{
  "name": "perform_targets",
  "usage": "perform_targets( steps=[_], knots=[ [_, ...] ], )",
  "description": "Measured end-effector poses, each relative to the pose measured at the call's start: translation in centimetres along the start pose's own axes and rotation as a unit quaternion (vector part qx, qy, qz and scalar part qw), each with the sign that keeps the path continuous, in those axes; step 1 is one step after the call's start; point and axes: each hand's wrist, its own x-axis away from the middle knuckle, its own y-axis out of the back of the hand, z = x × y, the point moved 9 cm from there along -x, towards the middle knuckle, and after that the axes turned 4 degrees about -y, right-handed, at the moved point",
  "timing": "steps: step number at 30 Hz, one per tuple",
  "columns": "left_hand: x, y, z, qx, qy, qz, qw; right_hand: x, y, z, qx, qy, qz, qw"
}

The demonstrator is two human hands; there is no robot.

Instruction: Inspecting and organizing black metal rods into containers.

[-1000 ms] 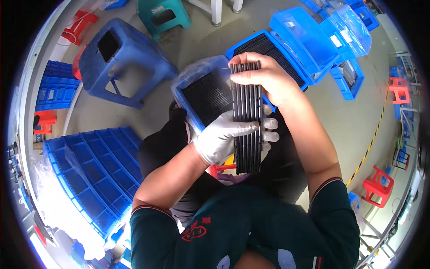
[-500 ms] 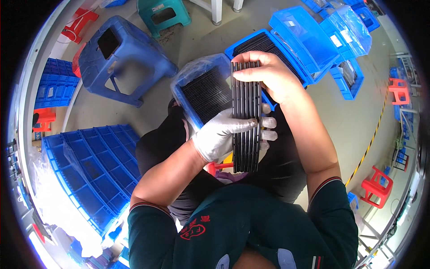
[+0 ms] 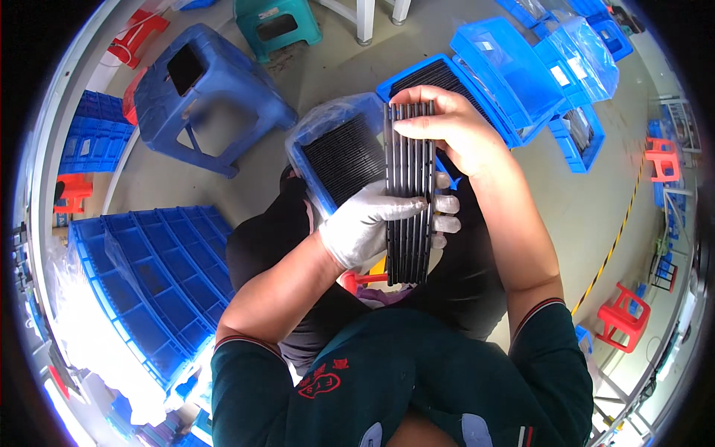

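Note:
A bundle of several long, thin black strips (image 3: 408, 167) stands lengthwise in front of my chest. My left hand (image 3: 365, 223), in a pale glove, is wrapped round the middle of the bundle, thumb across the front and fingertips showing past its right side. My bare right hand (image 3: 450, 127) grips the far end, with its thumb on the front and fingers over the top. Just beyond the bundle to the left is a blue bin (image 3: 316, 182) lined with clear plastic, holding rows of similar black strips (image 3: 344, 156).
Behind my right hand a blue crate (image 3: 395, 83) holds more black strips. Empty-looking and filled blue crates (image 3: 514, 71) stack at far right. A blue stool (image 3: 223, 74) stands far left, a teal stool (image 3: 298, 22) beyond it. Stacked blue crates (image 3: 156, 276) sit at left.
My right thumb has shifted slightly right along the bundle's far end. My left hand keeps its grip, and the surroundings have moved a little in view.

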Motion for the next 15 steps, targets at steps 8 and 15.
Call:
perform_targets(
  steps=[8,15],
  knots=[
    [-0.03,-0.12,0.05,0.012,0.003,0.009,1.000,0.05,0.47,-0.16,0.017,-0.012,-0.023,1.000],
    [-0.05,-0.28,0.14,-0.001,0.016,-0.017,1.000,0.16,0.76,-0.06,0.036,-0.003,-0.038,0.999]
  ],
)
